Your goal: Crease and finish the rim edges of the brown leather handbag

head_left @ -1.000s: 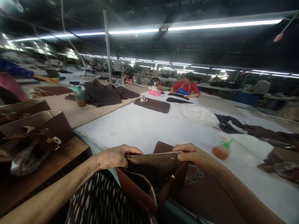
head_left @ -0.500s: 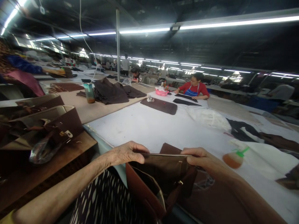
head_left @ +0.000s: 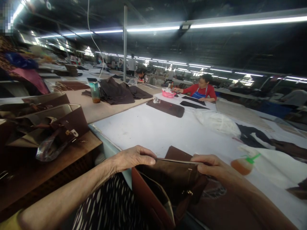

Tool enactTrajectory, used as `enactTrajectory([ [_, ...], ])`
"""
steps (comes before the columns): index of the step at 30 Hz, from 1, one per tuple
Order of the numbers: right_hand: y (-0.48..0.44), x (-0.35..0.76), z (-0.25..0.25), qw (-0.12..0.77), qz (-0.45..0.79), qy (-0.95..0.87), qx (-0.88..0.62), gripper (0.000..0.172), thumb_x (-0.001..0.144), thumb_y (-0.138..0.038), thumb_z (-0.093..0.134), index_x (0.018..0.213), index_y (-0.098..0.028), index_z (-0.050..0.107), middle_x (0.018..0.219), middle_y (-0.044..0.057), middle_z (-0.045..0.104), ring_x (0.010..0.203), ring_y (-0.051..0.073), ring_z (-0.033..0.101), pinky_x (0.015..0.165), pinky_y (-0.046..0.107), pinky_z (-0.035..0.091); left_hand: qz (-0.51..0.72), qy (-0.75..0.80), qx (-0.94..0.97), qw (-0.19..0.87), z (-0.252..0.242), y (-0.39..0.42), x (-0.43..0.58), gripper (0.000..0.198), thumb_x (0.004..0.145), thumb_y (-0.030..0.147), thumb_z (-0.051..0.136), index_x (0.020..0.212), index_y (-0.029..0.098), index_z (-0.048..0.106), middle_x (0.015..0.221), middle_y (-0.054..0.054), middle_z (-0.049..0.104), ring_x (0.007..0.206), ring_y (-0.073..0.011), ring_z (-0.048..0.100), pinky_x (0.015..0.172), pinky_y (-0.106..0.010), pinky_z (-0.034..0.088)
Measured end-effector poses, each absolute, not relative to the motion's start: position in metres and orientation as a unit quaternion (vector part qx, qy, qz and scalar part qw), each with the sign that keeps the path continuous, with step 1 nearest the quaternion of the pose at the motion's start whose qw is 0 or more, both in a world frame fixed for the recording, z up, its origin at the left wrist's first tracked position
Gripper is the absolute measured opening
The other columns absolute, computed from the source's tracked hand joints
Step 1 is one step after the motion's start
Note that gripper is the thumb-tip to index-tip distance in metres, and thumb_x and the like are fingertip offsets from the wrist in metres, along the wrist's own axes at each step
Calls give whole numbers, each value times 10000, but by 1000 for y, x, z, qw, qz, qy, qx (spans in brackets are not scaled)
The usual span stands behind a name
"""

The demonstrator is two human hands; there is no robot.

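Observation:
I hold a brown leather handbag (head_left: 168,182) at the near edge of a long white table (head_left: 153,131). My left hand (head_left: 131,157) pinches the left end of the bag's top edge, fingers closed on it. My right hand (head_left: 211,166) grips the right end of the same edge. The bag hangs open toward me, showing a tan inner flap and a small metal fitting. A brown leather piece (head_left: 178,154) lies flat on the table just behind the bag.
Finished brown bags (head_left: 48,124) sit on a wooden bench at left. A small orange glue bottle with a green cap (head_left: 243,165) lies at right. Dark leather pieces (head_left: 166,108), a cup (head_left: 95,92) and a pink bowl (head_left: 168,93) lie farther off. A person in red (head_left: 202,91) works at the far end.
The view has shifted a little, so bag and hands sit slightly lower and to the right. Both hands keep the same grip on the bag's top edge.

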State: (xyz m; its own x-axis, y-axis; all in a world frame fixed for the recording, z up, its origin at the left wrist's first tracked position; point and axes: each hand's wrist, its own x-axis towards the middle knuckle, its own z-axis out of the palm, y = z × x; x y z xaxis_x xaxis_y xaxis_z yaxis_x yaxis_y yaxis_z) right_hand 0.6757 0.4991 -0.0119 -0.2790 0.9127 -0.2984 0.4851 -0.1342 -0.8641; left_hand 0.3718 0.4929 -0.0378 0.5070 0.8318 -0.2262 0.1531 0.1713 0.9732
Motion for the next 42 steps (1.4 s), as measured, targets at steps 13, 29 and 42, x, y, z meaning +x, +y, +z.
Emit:
enactTrajectory([
  [13,490,675,-12,207,490,-682,-501,314,698,-435,652,897,-194,684,830,27,608,744,181,557,639,236,455,275,426,554,661,-31,487,375,234,672,282,652,868,160,686,785,-4,655,749,-140,549,729,-235,403],
  [29,486,668,-10,213,437,-712,-507,289,738,-407,594,892,-174,666,820,32,606,756,191,547,648,259,423,302,427,595,610,-35,487,377,215,696,293,616,789,110,679,673,-4,608,626,-113,478,622,-221,365],
  [42,480,649,8,175,360,-755,-519,203,828,-252,452,957,-209,602,810,-18,598,739,146,522,624,226,374,285,419,616,603,-37,487,381,221,751,319,588,835,126,653,673,4,575,628,-104,465,602,-199,359],
])
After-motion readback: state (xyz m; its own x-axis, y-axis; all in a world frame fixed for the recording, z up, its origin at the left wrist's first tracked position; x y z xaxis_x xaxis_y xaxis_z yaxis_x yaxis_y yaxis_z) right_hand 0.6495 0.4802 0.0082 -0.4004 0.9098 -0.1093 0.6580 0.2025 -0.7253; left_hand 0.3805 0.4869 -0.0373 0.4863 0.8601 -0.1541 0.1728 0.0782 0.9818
